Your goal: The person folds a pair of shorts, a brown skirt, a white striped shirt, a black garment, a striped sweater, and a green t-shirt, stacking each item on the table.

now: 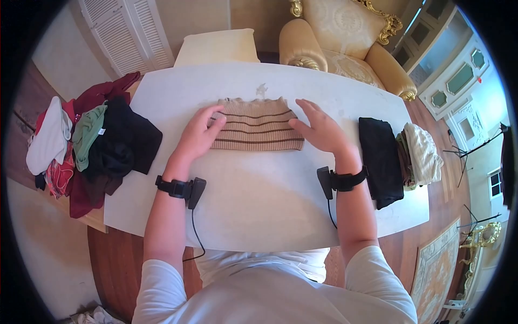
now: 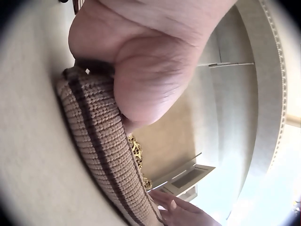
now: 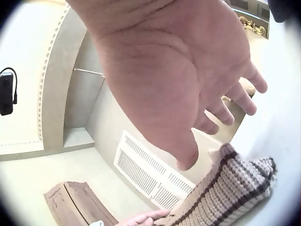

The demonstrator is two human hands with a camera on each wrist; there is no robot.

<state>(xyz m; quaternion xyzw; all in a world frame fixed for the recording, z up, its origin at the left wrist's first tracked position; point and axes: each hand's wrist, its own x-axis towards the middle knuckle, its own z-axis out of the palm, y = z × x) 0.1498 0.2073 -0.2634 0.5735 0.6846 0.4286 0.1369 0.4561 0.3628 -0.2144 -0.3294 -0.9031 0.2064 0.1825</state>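
A folded beige ribbed knit garment [image 1: 258, 127] with dark brown stripes lies flat on the white table, its wavy edge facing away from me. At its left side, my left hand [image 1: 199, 132] rests with fingers and thumb overlapping the edge; the left wrist view shows the palm right against the thick knit [image 2: 101, 136]. My right hand [image 1: 324, 128] is at the opposite side, fingers extended and thumb over the right edge. In the right wrist view the right hand's palm [image 3: 183, 70] is spread above the knit's corner [image 3: 235, 174], gripping nothing.
A loose heap of clothes, with a black garment [image 1: 137, 137], a green one [image 1: 89, 135] and a white one [image 1: 48, 132], lies at the left. On the right are folded black cloth [image 1: 380, 162] and a white stack [image 1: 423, 154]. An armchair [image 1: 345, 46] stands behind the table [image 1: 259, 200].
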